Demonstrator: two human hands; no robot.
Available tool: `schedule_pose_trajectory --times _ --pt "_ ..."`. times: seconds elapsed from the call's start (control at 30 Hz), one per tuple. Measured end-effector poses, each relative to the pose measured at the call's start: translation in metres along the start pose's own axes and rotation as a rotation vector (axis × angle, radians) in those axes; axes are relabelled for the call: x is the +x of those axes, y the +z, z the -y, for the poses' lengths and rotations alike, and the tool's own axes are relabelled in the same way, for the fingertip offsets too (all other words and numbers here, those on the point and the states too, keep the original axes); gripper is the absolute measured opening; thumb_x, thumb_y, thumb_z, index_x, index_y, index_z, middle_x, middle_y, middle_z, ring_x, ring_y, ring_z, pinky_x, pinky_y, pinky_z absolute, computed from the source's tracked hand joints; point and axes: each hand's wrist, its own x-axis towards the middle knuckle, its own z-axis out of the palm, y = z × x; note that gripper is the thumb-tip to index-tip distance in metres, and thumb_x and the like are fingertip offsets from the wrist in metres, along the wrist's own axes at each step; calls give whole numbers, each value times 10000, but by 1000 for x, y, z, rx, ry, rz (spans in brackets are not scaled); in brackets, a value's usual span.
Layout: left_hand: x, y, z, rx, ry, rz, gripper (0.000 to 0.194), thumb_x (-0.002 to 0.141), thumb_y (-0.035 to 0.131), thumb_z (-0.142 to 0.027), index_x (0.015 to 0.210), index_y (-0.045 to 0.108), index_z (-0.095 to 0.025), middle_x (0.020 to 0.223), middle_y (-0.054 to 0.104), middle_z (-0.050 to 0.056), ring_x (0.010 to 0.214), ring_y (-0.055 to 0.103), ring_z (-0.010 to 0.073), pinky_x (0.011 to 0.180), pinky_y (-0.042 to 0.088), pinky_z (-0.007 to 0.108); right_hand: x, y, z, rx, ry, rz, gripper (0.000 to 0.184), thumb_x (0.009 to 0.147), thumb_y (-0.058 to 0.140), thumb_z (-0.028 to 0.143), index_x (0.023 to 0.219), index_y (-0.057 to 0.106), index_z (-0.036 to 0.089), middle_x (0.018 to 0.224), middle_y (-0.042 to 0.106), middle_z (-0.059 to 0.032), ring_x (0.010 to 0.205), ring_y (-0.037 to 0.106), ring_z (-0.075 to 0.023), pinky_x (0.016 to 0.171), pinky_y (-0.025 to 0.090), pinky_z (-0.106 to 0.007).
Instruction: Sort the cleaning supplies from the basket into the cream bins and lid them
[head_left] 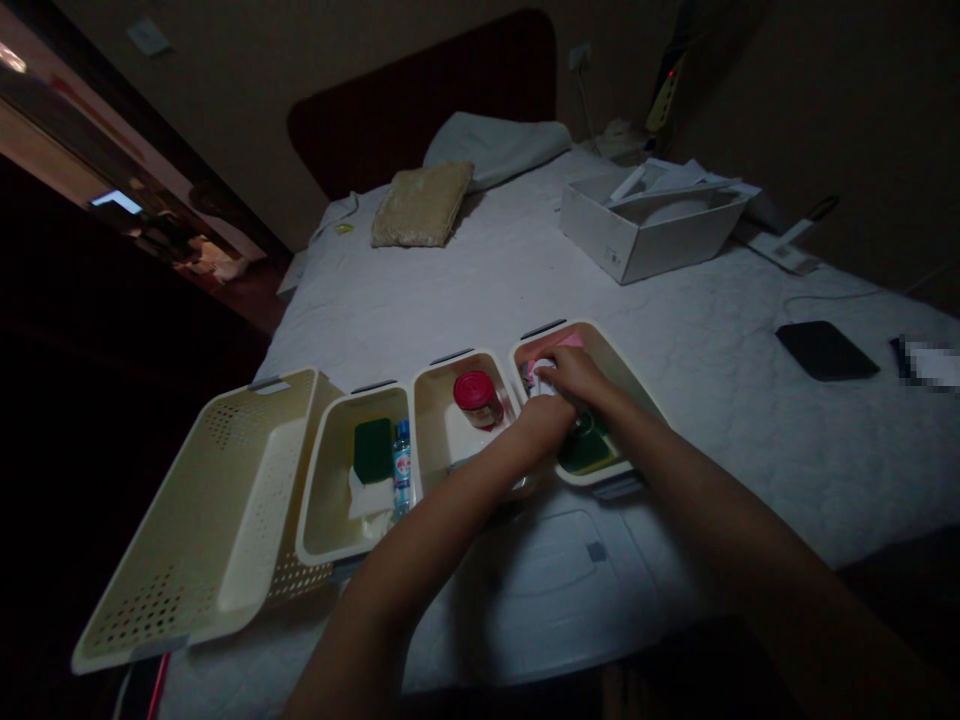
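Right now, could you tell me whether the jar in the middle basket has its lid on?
On: the red lid sits on the jar, closing its top.

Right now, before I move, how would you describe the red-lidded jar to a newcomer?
On the white bed is a row of cream bins. The middle bin, by the left hand, holds a jar, the only thing with a red lid.

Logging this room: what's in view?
bed: one, white, beneath all
pillow: one, grey, at headboard
cushion: one, tan, by pillow
box: one, white, holding papers
pad: one, black, right side
basket: one, cream, far left
bins: three, cream, in a row
sponge: one, green, left bin
bottle: one, blue label, left bin
jar: one, red lid, middle bin
left hand: one, over right bin's rim
right hand: one, on white item, right bin
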Motion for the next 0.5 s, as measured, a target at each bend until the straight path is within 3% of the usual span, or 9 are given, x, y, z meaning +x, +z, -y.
schedule_pose_trajectory --times 0.27,0.4,0.5 --pt "-1 -4 4 -30 23 39 262 887 462 -110 1019 688 -98 930 714 148 922 695 213 827 552 306 1 -2 5 -8 -34 32 206 831 602 190 997 715 145 1036 723 -86 982 638 -201 836 446 -273" --pt "-1 -6 2 -12 23 45 244 879 483 -109 1016 685 -101 934 714 148 923 696 209 828 552 304 3 -5 -2 -6 -113 47 160 830 599 188 924 721 147 966 725 -79 915 637 -186 817 446 -269" --pt "-1 -6 1 -10 35 38 240 873 491 -110 1013 685 -105 919 716 143 923 695 207 834 551 304 1 -9 -9 -40 -89 3 182 816 620 218 964 701 148 992 713 -85 920 626 -195 808 440 -278"
